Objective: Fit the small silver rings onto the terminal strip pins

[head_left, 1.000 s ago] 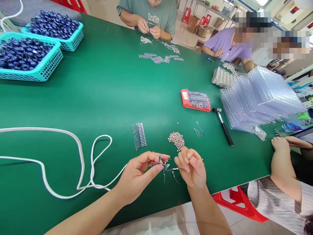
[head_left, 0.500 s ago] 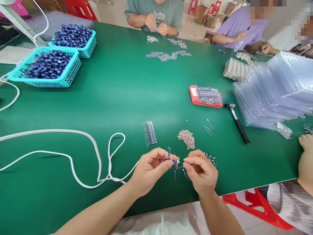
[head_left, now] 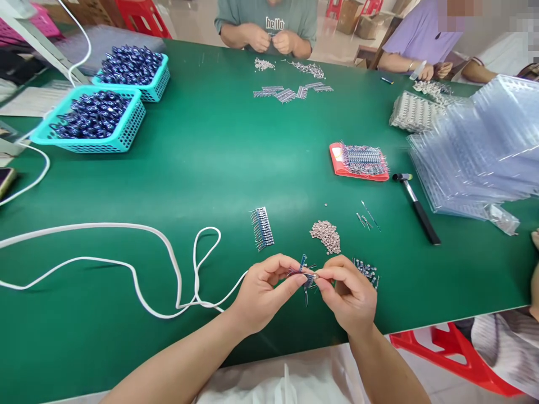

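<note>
Left hand (head_left: pixel 263 292) pinched wired strip (head_left: pixel 309 279); right hand (head_left: pixel 351 292) pinched its end; bead pile (head_left: pixel 325 236), hammer (head_left: pixel 416 209) lay beyond.

And it's green right across the table (head_left: pixel 189 174), turquoise lattice on the baskets (head_left: pixel 133 124) upper left, dark blue loops (head_left: pixel 95 115) inside, white cord (head_left: pixel 105 225) lower left, blue-and-silver piece (head_left: pixel 309 279) lower centre, pinkish-beige rings (head_left: pixel 326 235) just above, red pouch (head_left: pixel 337 154) right of centre, purple shirt (head_left: pixel 425 33) upper right.

Bead (head_left: pixel 315 276) brought to strip (head_left: pixel 310 281)
Apart earlier, the right hand (head_left: pixel 352 293) now meets the strip in the left hand (head_left: pixel 264 290)
</note>
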{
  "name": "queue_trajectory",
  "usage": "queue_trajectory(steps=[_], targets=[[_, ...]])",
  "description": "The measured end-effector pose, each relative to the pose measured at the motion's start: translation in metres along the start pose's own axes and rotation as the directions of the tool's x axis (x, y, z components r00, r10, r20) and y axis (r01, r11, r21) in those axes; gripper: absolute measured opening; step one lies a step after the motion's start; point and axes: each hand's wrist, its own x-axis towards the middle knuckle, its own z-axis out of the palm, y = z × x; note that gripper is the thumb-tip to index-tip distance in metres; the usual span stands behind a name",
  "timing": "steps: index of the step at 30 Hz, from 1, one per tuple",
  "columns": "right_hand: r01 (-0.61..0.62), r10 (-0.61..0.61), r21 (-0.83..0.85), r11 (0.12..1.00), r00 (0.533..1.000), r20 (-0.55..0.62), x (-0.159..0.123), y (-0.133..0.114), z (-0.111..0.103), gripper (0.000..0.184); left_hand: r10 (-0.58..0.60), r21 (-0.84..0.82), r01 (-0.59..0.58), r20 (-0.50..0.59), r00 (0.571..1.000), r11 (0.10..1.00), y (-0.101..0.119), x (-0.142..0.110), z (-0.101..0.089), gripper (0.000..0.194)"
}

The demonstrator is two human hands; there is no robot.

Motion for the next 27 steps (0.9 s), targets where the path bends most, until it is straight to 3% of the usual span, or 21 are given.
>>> queue_trajectory(steps=[11, 27], targets=[[-0.055, 0.055, -0.013, 0.998, 0.999, -0.002, 0.0054, -0.0032, 0.0025, 0.021, -0.067, -0.072, 0.059, -0.108, 0.992, 0.996, -0.0018, 0.0049, 0.002, 0.017], [-0.172, 0.172, 0.061, 0.983, 0.985, 0.019, 0.004, -0.0017, 0.0012, 0.013, -0.114, -0.035, 0.111, -0.124, 0.986, 0.993, 0.0026, 0.0051, 0.0038, 0.016]])
